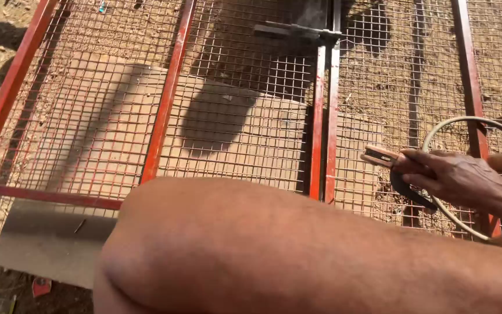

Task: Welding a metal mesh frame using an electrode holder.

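My right hand (460, 179) comes in from the right edge and is closed around a welding electrode holder (382, 156). The holder's copper-coloured jaws point left, just above the wire mesh (239, 134). A pale cable (437, 131) loops up and around from the holder behind my hand. A bare bent limb (274, 250), a knee or an arm, fills the foreground and hides the near part of the frame. My left hand is out of sight.
A red-painted steel frame (167, 99) with welded mesh panels lies flat on dusty ground over a sheet of cardboard (47, 244). A dark metal clamp (297, 32) sits on the doubled centre bars (325, 116) at the top. Small litter lies at the bottom left.
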